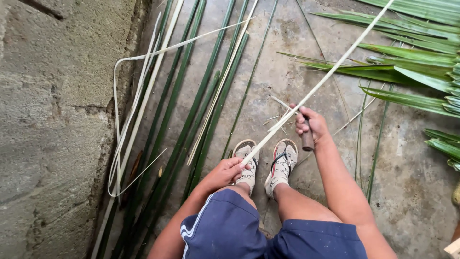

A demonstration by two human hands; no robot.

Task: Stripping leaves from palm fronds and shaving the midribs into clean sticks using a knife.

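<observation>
Pale leaf rib [316, 85] slanting from upper right down to left hand [225, 172], pinched shut at its lower end. Right hand [310, 123] closed round knife [296, 120], blade against rib midway, above sandalled feet [266, 165]. Green stalks [191, 105] alongside wall [52, 120].

We cannot see most of the knife [307, 138]: the right hand [311, 123] wraps its brown handle, and only a thin sliver of blade shows left of that hand. The pale strip [330, 72] runs from that hand up past the top edge. Below the hand, both arms and the blue shorts [230, 230] are cut off by the bottom edge. The green fronds [421, 57], right of the hand, leave the frame.
</observation>
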